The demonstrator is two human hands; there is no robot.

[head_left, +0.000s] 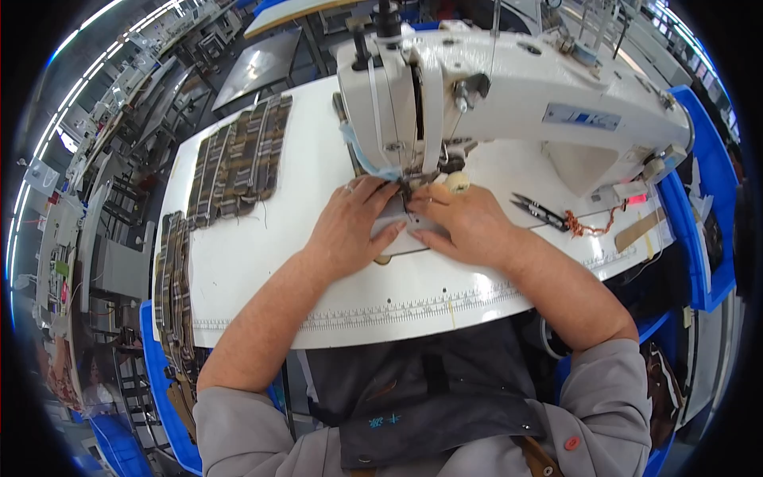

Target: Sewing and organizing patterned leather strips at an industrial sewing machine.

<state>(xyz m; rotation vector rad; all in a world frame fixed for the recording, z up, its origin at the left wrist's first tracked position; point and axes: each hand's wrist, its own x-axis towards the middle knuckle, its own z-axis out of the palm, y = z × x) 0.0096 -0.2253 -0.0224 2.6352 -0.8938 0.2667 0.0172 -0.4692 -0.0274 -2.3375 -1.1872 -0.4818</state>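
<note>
A white sewing machine (493,103) stands on a white table (262,286). My left hand (352,221) has its fingers closed on a small dark fabric piece (405,193) at the needle, thumb lower down. Opposite it, my right hand (462,222) holds that piece with bent fingertips, its thumb on the needle plate. The piece is mostly hidden by fingers. Light blue material (373,169) hangs beside the presser foot. Black thread snips (540,212) with an orange cord lie right of my right hand. Plaid fabric pieces (238,163) lie at left.
More plaid fabric (173,278) drapes over the left edge toward a blue bin (155,374). Another blue bin (707,262) flanks the right side. A brown strip (638,230) rests near the right edge. Other workbenches and metal tables (256,67) fill the background.
</note>
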